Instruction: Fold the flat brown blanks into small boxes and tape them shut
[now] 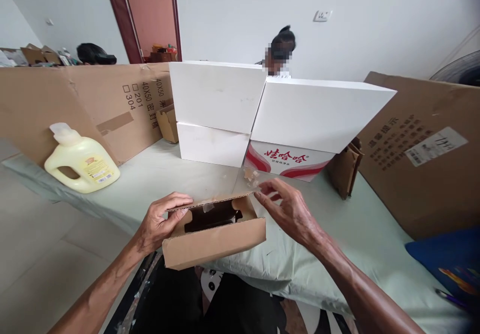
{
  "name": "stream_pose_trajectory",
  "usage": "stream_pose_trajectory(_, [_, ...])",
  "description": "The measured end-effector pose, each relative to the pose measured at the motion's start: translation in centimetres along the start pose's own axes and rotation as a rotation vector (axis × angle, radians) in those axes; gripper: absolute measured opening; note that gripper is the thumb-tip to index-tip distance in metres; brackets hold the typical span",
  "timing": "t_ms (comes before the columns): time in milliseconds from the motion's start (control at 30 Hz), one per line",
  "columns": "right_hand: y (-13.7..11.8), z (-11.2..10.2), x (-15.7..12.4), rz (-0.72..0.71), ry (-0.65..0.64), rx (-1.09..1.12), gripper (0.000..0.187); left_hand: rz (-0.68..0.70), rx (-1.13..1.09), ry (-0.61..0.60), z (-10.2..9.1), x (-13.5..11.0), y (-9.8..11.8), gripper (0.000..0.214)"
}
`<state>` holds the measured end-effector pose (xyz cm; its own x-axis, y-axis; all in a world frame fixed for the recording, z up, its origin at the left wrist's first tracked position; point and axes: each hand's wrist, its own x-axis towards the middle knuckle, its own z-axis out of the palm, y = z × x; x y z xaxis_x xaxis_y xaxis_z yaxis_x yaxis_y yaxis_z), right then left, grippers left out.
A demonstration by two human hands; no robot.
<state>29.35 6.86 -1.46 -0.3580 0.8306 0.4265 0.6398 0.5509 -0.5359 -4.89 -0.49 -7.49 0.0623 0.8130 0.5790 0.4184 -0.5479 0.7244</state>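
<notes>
Open cardboard box [214, 244]: your left hand [163, 219] pinches its left edge. Brace there; steady the opposite corner with your right hand [290, 210], whose grip cannot be told.

The left hand [161, 220] pinches firmly, the right hand [288, 208] curls loosely, and both forearms [107, 280] slant inward.

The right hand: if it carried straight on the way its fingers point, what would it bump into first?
For the right hand, probably what looks like crumpled tape or the raised edge of the open cardboard box, both by its fingertips; which is nearer is unclear.
</notes>
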Motion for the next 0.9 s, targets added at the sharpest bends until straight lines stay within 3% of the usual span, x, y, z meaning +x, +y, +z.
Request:
stream_pose_trajectory(67, [-1.3, -0.2, 0.0, -0.177, 0.072, -0.004, 0.029, 0.017, 0.018, 0.025, 0.2, 0.2, -0.2, 0.02])
stream_pose_trajectory(200, [-3.7, 0.7, -0.5, -0.396, -0.034, -0.126, 0.035, 0.087, 0.079, 0.043, 0.1, 0.9, 0.5, 0.014])
stream_pose_trajectory(367, [-3.9, 3.1, -0.7, -0.402, -0.06, -0.234, 0.046, 0.115, 0.069, -0.027, -0.6, 1.8, 1.6, 0.011])
stream_pose_trajectory(567, [-3.2, 4.3, -0.8, -0.4, -0.008, -0.258, 0.044, -0.073, -0.03, -0.207, -2.4, 2.5, 2.2, 0.014])
stream_pose_trajectory(733, [-3.0, 4.4, -0.5, -0.43, 0.001, -0.219, 0.031, -0.138, 0.094, -0.086, -1.6, 0.9, 3.5, 0.017])
stream_pose_trajectory(900, [-3.4, 4.7, 1.4, -0.58, 0.005, -0.249, 0.016, -0.139, 0.104, 0.021, 0.1, 0.0, 3.2, 0.02])
